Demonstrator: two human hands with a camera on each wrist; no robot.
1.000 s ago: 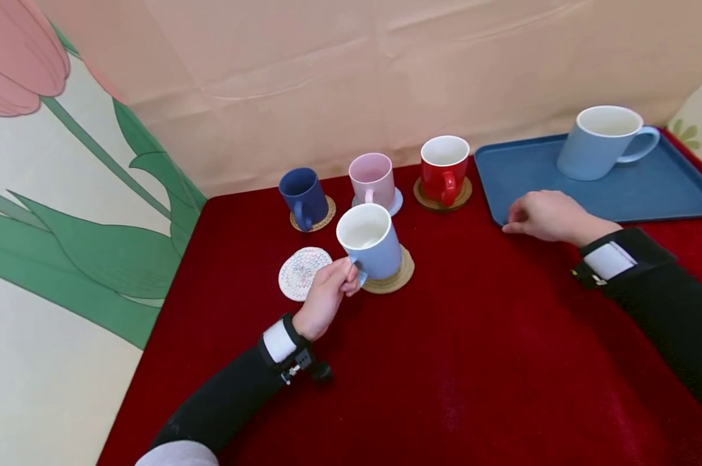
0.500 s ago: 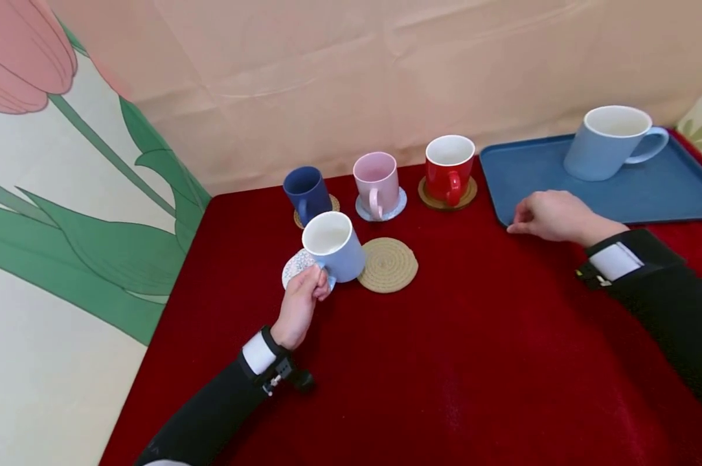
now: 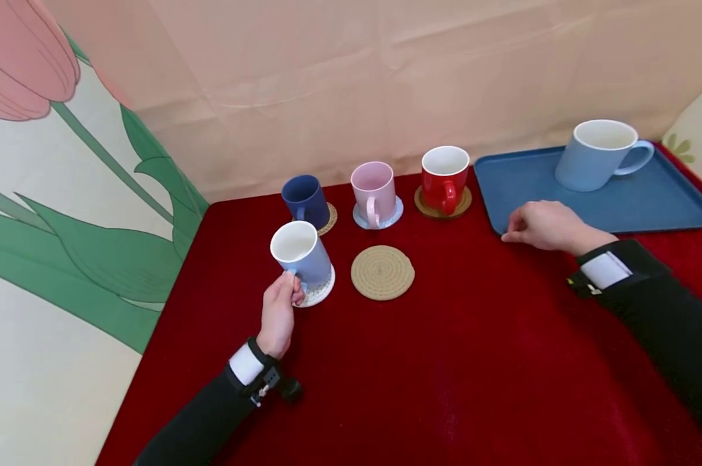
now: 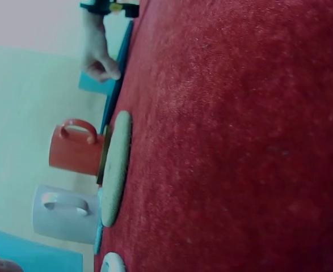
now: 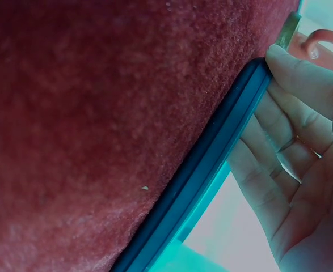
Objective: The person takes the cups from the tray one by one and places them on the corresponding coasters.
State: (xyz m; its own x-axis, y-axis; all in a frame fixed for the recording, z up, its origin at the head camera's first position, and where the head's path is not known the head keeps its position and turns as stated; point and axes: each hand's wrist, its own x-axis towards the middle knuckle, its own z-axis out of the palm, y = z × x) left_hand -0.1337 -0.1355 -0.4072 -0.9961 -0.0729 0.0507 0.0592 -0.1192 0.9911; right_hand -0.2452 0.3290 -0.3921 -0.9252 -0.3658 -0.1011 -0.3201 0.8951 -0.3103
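Observation:
My left hand (image 3: 280, 314) grips the handle of a light blue mug (image 3: 311, 255) with a white inside. The mug is over a white patterned coaster (image 3: 320, 296); the left wrist view shows a gap between the mug's base (image 4: 64, 262) and the coaster (image 4: 113, 263). My right hand (image 3: 552, 226) rests at the near left corner of a blue tray (image 3: 526, 194). In the right wrist view its thumb touches the tray's corner, and its loosely bent fingers (image 5: 262, 170) lie partly hidden behind the rim. On the tray stands a larger light blue mug (image 3: 592, 158).
Along the back stand a dark blue mug (image 3: 304, 197), a pink mug (image 3: 374, 194) and a red mug (image 3: 444, 171), each on a coaster. A bare tan woven coaster (image 3: 383, 272) lies in front of the pink mug. Red cloth (image 3: 421, 382) covers the table.
My left hand has carried the light blue mug left from over the tan coaster to over the white one. The right hand has stayed at the tray's corner.

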